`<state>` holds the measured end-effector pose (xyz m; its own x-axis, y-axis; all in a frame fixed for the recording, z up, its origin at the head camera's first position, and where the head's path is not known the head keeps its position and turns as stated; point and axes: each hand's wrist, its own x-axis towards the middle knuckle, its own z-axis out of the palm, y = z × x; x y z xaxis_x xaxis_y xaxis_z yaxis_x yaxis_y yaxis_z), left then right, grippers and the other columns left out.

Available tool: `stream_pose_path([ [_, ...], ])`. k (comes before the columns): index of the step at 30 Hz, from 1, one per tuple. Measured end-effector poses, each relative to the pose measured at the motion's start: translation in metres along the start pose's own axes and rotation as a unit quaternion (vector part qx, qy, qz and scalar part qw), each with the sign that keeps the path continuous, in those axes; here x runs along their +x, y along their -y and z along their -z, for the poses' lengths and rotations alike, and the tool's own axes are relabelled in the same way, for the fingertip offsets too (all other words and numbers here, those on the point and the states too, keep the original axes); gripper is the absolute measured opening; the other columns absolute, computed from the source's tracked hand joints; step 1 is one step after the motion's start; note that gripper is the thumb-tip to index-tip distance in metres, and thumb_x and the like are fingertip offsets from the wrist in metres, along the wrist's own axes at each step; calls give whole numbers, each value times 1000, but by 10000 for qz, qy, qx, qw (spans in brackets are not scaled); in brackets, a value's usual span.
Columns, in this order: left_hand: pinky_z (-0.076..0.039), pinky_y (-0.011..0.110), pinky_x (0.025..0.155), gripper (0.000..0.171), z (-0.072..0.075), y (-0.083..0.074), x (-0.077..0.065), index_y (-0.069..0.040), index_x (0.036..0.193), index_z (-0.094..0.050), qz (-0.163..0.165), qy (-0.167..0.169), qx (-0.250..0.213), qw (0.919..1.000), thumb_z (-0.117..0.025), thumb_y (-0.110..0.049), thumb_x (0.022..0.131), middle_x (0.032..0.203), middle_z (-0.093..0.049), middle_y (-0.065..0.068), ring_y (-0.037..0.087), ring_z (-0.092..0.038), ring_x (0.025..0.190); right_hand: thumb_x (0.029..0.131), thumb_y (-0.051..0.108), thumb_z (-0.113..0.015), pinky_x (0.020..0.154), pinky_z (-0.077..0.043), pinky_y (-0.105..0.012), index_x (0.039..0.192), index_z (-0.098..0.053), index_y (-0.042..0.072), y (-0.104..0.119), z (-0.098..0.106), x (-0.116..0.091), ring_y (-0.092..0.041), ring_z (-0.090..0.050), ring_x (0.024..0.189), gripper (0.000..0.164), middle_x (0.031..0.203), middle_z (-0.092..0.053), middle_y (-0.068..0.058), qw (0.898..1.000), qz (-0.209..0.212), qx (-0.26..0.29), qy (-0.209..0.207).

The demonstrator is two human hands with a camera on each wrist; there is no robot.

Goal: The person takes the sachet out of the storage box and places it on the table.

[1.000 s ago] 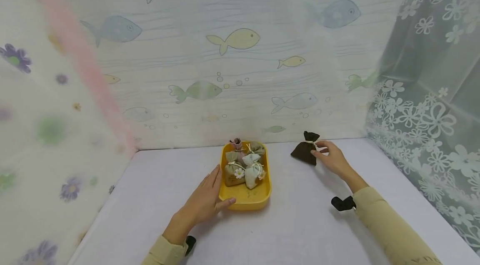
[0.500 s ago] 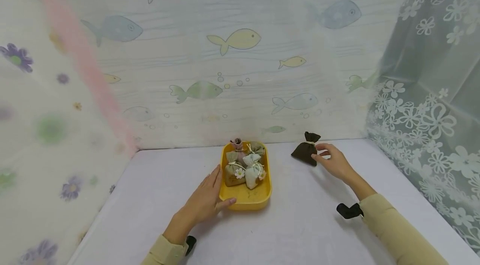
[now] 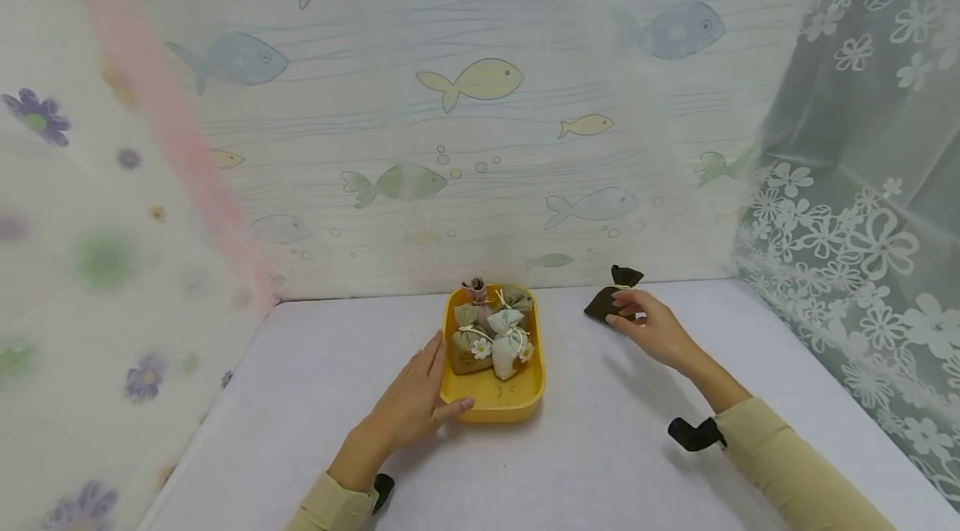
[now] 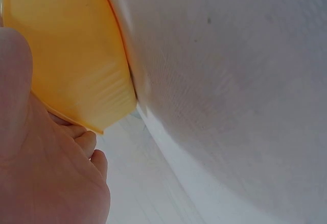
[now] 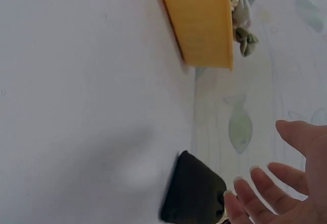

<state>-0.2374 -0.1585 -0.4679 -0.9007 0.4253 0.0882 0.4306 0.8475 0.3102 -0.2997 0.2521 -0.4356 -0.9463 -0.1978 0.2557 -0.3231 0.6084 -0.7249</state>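
A dark brown drawstring pouch (image 3: 602, 303) sits on the table's far right, pale cord round its neck. My right hand (image 3: 662, 335) hovers just in front of it, partly covering it. In the right wrist view, the thumb stands well apart from the loosely bent fingers, which are near the pouch (image 5: 194, 188) and grip nothing. My left hand (image 3: 405, 406) rests against the left side of a yellow tray (image 3: 498, 393), fingers extended, thumb by its front corner. Inside the tray stand a white pouch (image 3: 507, 352), a khaki one (image 3: 469, 354), a pink one (image 3: 476, 291) and a grey-green one (image 3: 517, 298).
A white cloth covers the table (image 3: 585, 464). Behind it hangs a fish-print curtain (image 3: 480, 139), with a flowered sheet (image 3: 97, 264) on the left and a lacy translucent curtain (image 3: 847, 231) on the right.
My right hand has shifted from beside the brown pouch's neck to the left, in front of its body. The left hand, the tray and the pouches stay put.
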Motion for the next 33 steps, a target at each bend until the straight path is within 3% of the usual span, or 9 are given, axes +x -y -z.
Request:
stream_pose_path([
  [20,-18,51,125,104,0,-2,0,5,161,-15,49,-13,-34,10000,-58,-64,97,171,-8,20,34,-17,156,99,15,-70,100,-51,-58,133,-57,-6,30,-32,-4,-40,-62,114,42,127,-63,-23,9966,710,304,300],
  [33,-19,51,125,104,1,-2,-1,5,161,-15,-17,-36,28,10000,-55,-66,97,170,-8,20,33,-16,156,97,16,-72,96,-55,-52,132,-61,-4,51,-62,9,-35,-65,110,41,122,-66,-18,9949,858,183,491],
])
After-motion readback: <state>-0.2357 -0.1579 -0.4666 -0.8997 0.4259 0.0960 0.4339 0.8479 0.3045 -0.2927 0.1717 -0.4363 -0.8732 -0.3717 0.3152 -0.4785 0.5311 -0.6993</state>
